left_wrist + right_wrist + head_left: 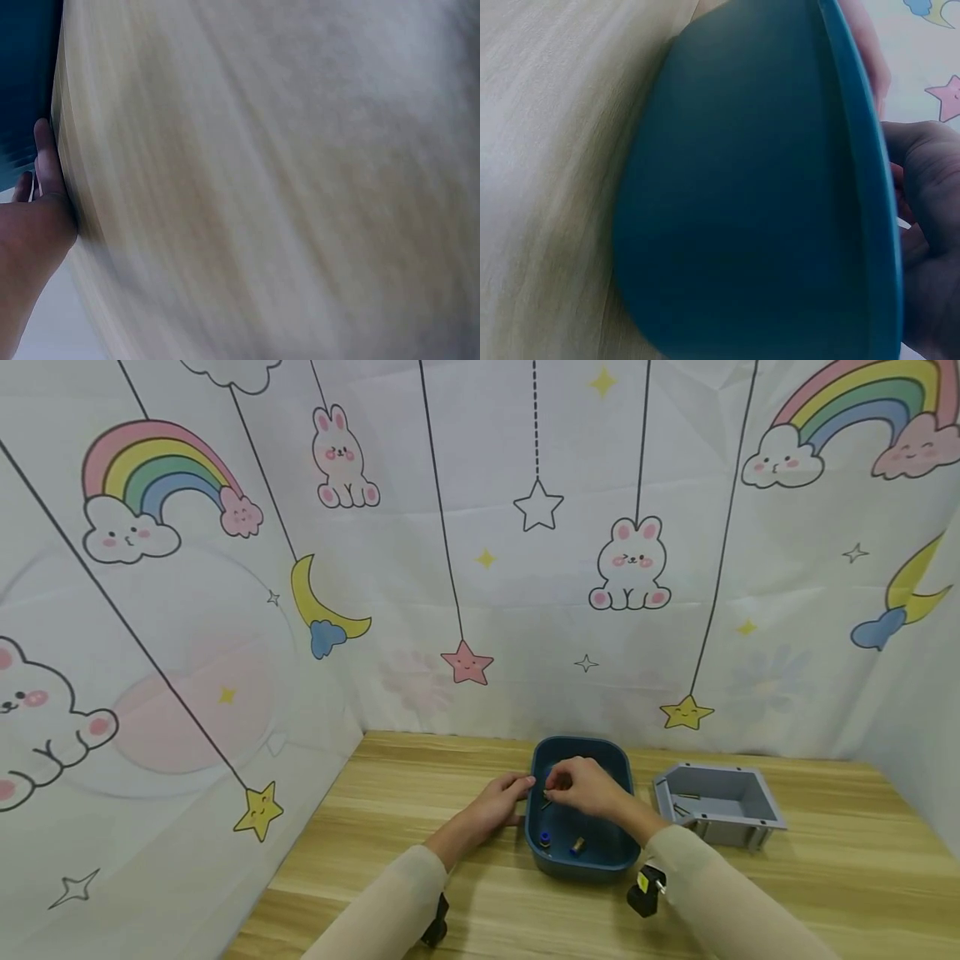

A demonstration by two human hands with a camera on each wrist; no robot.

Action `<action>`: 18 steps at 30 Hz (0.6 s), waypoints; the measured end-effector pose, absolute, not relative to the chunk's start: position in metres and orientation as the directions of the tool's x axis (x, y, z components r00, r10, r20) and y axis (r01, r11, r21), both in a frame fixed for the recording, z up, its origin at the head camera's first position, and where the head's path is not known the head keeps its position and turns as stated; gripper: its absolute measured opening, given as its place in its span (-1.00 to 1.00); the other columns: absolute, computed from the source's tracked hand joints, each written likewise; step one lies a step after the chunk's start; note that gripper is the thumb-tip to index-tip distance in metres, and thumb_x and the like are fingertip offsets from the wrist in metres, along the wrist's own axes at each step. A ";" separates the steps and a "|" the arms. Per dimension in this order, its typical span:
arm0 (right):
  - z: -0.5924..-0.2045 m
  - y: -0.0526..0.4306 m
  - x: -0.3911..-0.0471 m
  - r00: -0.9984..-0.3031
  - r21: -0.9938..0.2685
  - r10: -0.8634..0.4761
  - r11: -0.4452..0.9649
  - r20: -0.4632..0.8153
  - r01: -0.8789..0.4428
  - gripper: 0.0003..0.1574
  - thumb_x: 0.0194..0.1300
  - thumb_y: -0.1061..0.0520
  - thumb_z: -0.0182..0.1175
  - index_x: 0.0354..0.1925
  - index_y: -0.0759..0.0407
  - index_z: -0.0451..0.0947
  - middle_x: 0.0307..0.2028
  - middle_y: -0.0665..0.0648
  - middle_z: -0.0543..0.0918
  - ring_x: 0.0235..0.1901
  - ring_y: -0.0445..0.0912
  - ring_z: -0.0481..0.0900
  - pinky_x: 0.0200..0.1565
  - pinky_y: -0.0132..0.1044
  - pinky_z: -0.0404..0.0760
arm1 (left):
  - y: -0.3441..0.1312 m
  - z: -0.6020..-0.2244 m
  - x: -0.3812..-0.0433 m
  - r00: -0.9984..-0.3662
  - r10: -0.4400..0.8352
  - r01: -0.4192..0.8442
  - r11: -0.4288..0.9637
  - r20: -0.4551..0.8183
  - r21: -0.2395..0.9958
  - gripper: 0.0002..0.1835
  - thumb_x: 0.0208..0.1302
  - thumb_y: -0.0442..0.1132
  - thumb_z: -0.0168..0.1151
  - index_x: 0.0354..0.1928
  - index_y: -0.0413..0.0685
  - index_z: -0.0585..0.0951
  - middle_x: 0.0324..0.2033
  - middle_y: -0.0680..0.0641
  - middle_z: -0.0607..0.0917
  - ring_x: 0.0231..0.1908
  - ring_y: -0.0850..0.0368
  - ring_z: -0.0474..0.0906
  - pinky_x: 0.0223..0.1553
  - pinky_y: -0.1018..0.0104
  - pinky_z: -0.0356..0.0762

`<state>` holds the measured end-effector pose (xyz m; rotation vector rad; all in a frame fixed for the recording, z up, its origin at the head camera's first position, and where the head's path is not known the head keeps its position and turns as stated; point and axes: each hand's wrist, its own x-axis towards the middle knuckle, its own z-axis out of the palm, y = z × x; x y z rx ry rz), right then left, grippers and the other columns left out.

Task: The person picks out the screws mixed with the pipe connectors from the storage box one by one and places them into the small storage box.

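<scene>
A dark blue bin (585, 864) stands on the table, with two brass fittings with blue collars in its near end: one fitting (545, 839) at the left and another fitting (577, 845) beside it. My right hand (585, 787) reaches into the bin, thumb and fingers pinching a small brass-coloured piece (547, 794), mostly hidden by the fingertips. Against the bin's left wall rests my left hand (491, 802), with fingertips at the rim. In the left wrist view its fingers (46, 161) lie fairly straight along the bin's outside.
A grey parts bin (738, 831) stands right of the blue bin, holding several thin brass-coloured pieces (684, 802). Both stand on a wood-grain table (420, 768). A printed fabric backdrop (525, 585) rises behind and at the sides.
</scene>
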<state>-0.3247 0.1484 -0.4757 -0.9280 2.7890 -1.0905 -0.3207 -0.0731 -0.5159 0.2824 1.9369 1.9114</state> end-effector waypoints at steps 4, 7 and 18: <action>-0.476 0.147 -0.326 -0.828 -0.618 -0.527 0.591 0.191 -0.519 -0.96 0.37 0.21 0.44 -0.23 0.17 0.75 -0.36 -0.07 0.72 -0.37 -0.24 0.61 -0.30 -0.33 0.67 | -0.073 -0.516 -0.321 -0.899 0.416 -0.129 0.044 -0.136 0.991 -0.39 0.66 0.00 0.08 0.45 -0.36 0.39 0.33 -0.30 0.55 0.37 -0.15 0.47 0.12 -0.02 0.73; -0.477 0.147 -0.326 -0.831 -0.616 -0.523 0.595 0.191 -0.516 -0.95 0.36 0.21 0.44 -0.24 0.18 0.75 -0.36 -0.07 0.71 -0.36 -0.24 0.62 -0.28 -0.32 0.67 | -0.073 -0.516 -0.321 -0.899 0.416 -0.131 0.036 -0.135 0.991 -0.39 0.66 0.01 0.09 0.44 -0.35 0.41 0.32 -0.29 0.56 0.36 -0.14 0.48 0.12 -0.02 0.73; -0.492 0.149 -0.326 -0.847 -0.626 -0.497 0.605 0.187 -0.493 -0.94 0.31 0.25 0.46 -0.24 0.20 0.75 -0.38 -0.08 0.72 -0.37 -0.24 0.63 -0.26 -0.27 0.69 | -0.072 -0.519 -0.321 -0.907 0.400 -0.135 0.024 -0.133 0.991 -0.39 0.65 -0.01 0.10 0.44 -0.39 0.41 0.32 -0.33 0.56 0.35 -0.16 0.49 0.10 -0.01 0.74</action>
